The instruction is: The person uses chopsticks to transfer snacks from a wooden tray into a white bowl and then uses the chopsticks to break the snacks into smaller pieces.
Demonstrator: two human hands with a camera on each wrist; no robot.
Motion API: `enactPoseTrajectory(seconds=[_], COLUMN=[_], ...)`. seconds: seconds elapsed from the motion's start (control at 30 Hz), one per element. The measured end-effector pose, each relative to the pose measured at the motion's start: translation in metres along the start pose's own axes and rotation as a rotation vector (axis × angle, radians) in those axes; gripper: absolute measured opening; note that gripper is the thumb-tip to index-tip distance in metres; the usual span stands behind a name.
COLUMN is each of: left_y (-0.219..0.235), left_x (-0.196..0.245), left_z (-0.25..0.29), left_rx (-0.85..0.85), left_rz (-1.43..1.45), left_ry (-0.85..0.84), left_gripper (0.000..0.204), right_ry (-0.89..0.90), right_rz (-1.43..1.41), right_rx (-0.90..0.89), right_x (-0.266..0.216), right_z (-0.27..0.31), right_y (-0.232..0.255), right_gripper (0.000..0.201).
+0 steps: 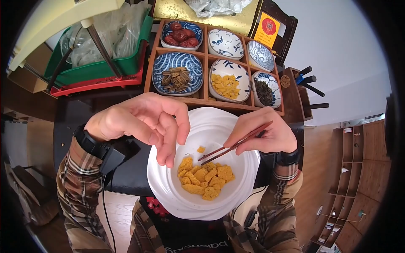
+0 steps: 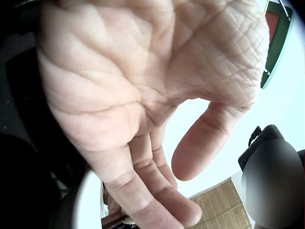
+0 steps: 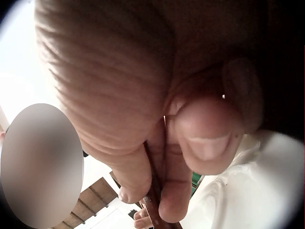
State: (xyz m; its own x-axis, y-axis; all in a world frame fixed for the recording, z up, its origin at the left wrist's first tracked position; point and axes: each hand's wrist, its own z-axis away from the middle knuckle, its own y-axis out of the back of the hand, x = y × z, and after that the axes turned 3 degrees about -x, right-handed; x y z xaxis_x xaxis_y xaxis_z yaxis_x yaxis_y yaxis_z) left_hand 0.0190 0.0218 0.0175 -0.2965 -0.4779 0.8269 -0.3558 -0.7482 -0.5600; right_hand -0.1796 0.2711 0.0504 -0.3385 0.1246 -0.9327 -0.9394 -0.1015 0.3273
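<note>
Yellow crisp pieces [image 1: 205,179] lie heaped in a large white bowl [image 1: 158,189] in front of the person; a small crumb [image 1: 201,149] sits apart towards the far side. Over the bowl's left part hovers the left hand [image 1: 145,120], its fingers loosely bent and its palm bare in the left wrist view. The right hand [image 1: 268,130] grips a pair of dark red-brown chopsticks [image 1: 217,156], their tips slightly parted close over the heap with nothing between them. In the right wrist view, fingers surround the chopsticks [image 3: 155,206] and hide much of them.
Behind the bowl stands a wooden divided tray [image 1: 205,59] with patterned dishes: red dates [image 1: 183,36], seeds [image 1: 176,79], yellow bits [image 1: 225,85] and dark leaves [image 1: 264,92]. A green basket [image 1: 97,75] of plastic bags is at left, a wooden holder [image 1: 297,90] with black-handled tools at right.
</note>
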Motion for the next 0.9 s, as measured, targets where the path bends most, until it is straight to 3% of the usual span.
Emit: enactPoseTrajectory(seconds=[0.53,0.63,0.83,0.9], left_y=[0.0,0.0,0.0,0.0], left_x=[0.001,0.003,0.002,0.001], left_z=[0.0,0.0,0.0,0.0], left_rx=[-0.002,-0.008,-0.004,-0.007], left_rz=[-0.012,-0.037,-0.03,-0.02], left_ry=[0.008,0.014,0.01,0.002], left_gripper=[0.039,0.039,0.039,0.039], right_ry=[0.002,0.123,0.053,0.27], right_rz=[0.039,0.061,0.067,0.136], right_rx=[-0.048,-0.07,0.04,0.192], right_x=[-0.004,0.001,-0.001,0.006], right_z=[-0.001,-0.001,0.002,0.001], right_y=[-0.001,0.0,-0.003,-0.002], right_gripper=[0.028,0.025,0.024,0.015])
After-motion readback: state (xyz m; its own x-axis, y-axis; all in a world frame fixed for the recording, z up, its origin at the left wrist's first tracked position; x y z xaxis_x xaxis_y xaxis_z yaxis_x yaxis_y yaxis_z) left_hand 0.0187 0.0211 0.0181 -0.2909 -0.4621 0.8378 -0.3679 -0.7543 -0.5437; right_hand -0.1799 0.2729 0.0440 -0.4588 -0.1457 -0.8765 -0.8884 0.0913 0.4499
